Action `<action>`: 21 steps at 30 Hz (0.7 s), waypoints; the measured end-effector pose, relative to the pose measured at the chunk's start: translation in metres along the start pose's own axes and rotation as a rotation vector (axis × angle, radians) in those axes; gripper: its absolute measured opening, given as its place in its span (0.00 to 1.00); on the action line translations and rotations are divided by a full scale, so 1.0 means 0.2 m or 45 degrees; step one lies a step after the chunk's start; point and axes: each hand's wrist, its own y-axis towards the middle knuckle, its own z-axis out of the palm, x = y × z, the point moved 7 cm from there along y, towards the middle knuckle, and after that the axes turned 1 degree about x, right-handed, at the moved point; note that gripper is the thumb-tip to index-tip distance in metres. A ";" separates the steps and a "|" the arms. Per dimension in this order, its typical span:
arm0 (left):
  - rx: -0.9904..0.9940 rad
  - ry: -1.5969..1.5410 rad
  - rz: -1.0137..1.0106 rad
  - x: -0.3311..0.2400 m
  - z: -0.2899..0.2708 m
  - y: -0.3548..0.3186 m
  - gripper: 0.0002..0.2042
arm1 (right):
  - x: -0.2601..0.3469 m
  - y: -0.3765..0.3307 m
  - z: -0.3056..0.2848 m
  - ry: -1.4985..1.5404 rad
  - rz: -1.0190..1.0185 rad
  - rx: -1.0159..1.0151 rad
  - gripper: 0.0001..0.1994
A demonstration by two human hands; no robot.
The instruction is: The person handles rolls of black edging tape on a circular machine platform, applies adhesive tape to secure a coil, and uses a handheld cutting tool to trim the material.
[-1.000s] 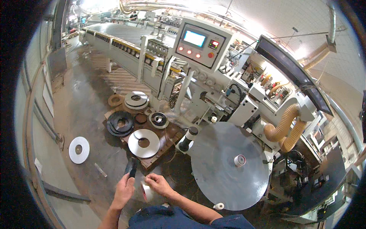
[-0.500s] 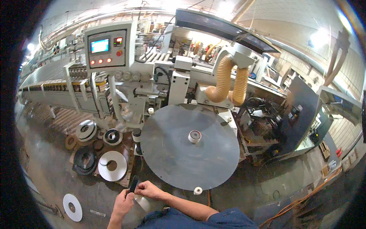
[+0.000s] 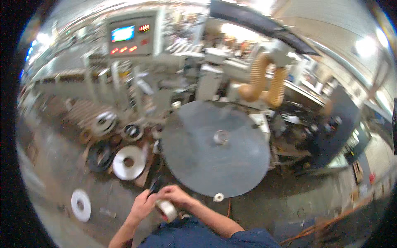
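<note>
Hands low and centre, both working one small tape roll (image 3: 167, 210) just in front of the round grey disc (image 3: 215, 149). Left hand (image 3: 142, 204) has its fingers curled shut around a dark tool (image 3: 154, 186), likely a knife, tip poking up past the knuckles. Right hand (image 3: 175, 196) is clamped over the roll from above, fingers bent tight on its pale, glossy rim. Risk here: the tool sits right beside the right hand's fingers, so a slip off that slick curved roll could nick them, or the roll could squirt loose and drop to the concrete floor (image 3: 62, 173). Disc looks flat, matte metal with a small hub (image 3: 221, 137). White and black coils (image 3: 128, 162) lie to the left, flat rings with open centres. Motion blur softens the finer detail.
</note>
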 end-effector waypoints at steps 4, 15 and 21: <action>0.043 -0.006 0.002 -0.02 0.02 0.01 0.14 | 0.03 -0.11 0.01 0.336 0.073 0.031 0.12; -0.285 -0.220 -0.028 0.01 -0.22 -0.28 0.13 | 0.14 -0.06 0.39 -0.255 -0.122 0.136 0.33; -0.468 -0.179 -0.068 0.16 -0.28 -0.40 0.16 | 0.12 -0.01 0.44 -0.138 -0.039 0.292 0.25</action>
